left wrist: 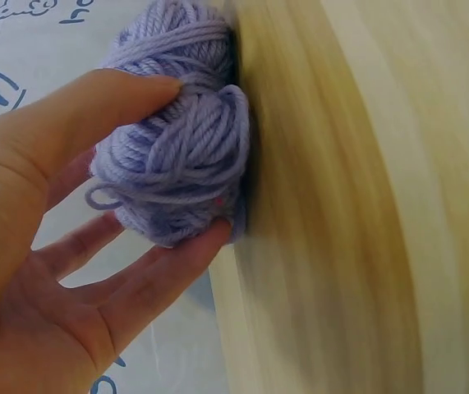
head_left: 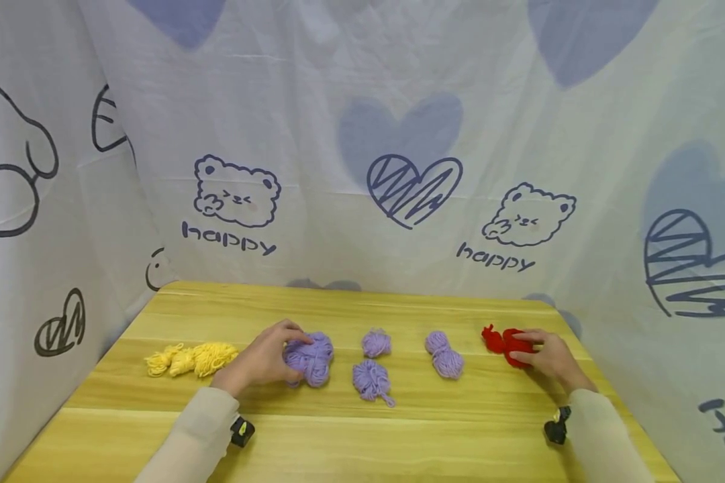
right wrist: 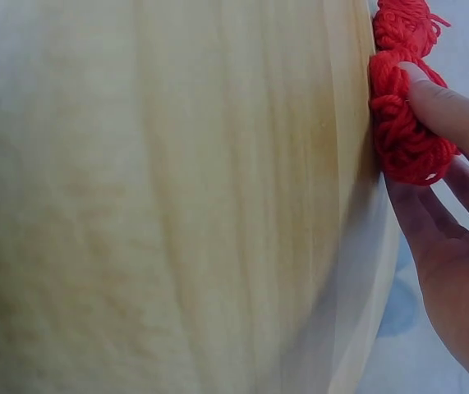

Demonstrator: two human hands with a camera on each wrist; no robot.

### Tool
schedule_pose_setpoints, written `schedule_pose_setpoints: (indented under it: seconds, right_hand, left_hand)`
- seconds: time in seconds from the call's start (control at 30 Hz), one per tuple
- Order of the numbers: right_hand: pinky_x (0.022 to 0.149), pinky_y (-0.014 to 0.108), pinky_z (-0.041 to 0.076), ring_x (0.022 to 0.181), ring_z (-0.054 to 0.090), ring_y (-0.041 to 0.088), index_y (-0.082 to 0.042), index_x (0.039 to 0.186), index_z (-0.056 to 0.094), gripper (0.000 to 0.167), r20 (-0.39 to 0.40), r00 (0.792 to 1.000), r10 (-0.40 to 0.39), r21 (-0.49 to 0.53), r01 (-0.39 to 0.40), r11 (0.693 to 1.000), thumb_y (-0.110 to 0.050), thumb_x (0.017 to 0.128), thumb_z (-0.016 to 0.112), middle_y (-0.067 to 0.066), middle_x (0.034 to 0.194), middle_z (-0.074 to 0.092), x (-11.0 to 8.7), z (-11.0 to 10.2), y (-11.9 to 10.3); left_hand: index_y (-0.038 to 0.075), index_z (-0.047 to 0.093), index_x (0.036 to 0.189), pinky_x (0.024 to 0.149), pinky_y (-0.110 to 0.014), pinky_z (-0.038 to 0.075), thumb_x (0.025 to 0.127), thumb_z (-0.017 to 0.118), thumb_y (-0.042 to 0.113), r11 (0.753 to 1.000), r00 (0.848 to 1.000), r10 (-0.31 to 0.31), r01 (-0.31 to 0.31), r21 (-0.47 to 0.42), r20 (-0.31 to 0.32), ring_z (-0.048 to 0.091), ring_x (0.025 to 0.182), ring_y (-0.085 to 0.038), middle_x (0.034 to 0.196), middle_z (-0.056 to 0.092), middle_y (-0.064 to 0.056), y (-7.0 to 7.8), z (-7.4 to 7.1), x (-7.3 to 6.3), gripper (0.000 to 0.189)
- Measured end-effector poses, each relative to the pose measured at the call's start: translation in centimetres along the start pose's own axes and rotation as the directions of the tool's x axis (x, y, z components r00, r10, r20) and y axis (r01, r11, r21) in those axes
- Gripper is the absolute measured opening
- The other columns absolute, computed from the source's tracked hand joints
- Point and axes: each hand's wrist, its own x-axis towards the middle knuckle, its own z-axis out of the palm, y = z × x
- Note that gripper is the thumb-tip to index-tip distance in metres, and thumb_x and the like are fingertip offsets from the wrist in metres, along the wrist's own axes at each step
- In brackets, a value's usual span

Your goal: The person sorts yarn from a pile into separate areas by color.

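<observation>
My left hand (head_left: 264, 359) holds a bundle of purple yarn (head_left: 315, 360) on the table, thumb on one side and fingers round the other. Up close in the left wrist view, the thumb presses into the strands of this purple yarn (left wrist: 172, 148), where a loose loop sticks out. Over at the right, my right hand (head_left: 552, 359) grips a red yarn bundle (head_left: 516, 347) between thumb and fingers. That red yarn (right wrist: 411, 123) looks pinched in the middle into two lobes, the thumb lying on the nearer one.
Between the hands lie a small purple ball (head_left: 376, 343), a purple ball with a loose tail (head_left: 371, 380) and a two-lobed purple bundle (head_left: 444, 355). Yellow yarn (head_left: 193, 360) lies left of my left hand on the wooden table (head_left: 362, 449). A printed cloth (head_left: 314, 134) hangs behind.
</observation>
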Motion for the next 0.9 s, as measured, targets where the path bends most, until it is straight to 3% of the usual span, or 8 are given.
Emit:
schedule_pose_setpoints:
  seconds: [0.1,0.37,0.67,0.9]
  right_hand:
    - [0.092,0.047,0.061,0.115,0.06,0.045,0.001,0.134,0.066,0.059,-0.002,1.0,-0.008,-0.001,0.008,1.0,-0.029,0.086,0.085,0.035,0.145,0.052,0.01,0.14,0.12]
    - [0.083,0.036,0.062,0.113,0.061,0.044,0.0,0.135,0.065,0.061,0.011,1.0,0.006,0.008,-0.006,1.0,-0.031,0.086,0.084,0.036,0.148,0.049,0.21,0.22,0.27]
    - [0.1,0.054,0.057,0.121,0.058,0.049,0.0,0.137,0.064,0.064,0.015,0.999,0.028,0.002,-0.028,1.0,-0.036,0.087,0.083,0.035,0.149,0.048,-0.01,0.07,0.06]
    - [0.1,0.054,0.057,0.121,0.058,0.048,0.0,0.136,0.064,0.062,0.01,1.0,0.028,0.002,-0.029,1.0,-0.033,0.087,0.083,0.035,0.148,0.05,-0.08,0.07,0.16]
  left_hand:
    - [0.012,0.075,0.116,0.101,-0.05,0.056,0.068,0.094,0.011,1.0,1.0,0.013,-0.013,-0.005,-0.016,0.062,0.116,-0.031,0.126,0.062,-0.009,-0.08,0.01,0.05,0.052]
    - [0.013,0.075,0.11,0.1,-0.048,0.057,0.067,0.093,0.008,1.0,0.999,-0.012,0.011,-0.024,-0.037,0.062,0.112,-0.027,0.122,0.063,-0.006,0.09,-0.1,-0.07,0.047]
    - [0.013,0.075,0.105,0.098,-0.048,0.057,0.066,0.095,0.011,1.0,0.997,0.013,-0.013,0.002,-0.077,0.062,0.11,-0.026,0.12,0.064,-0.005,0.19,-0.3,-0.56,0.045]
    - [0.011,0.075,0.104,0.098,-0.051,0.058,0.065,0.093,0.007,0.999,0.994,0.007,-0.012,-0.043,-0.109,0.063,0.113,-0.033,0.123,0.064,-0.011,-0.24,-0.23,-0.31,0.044]
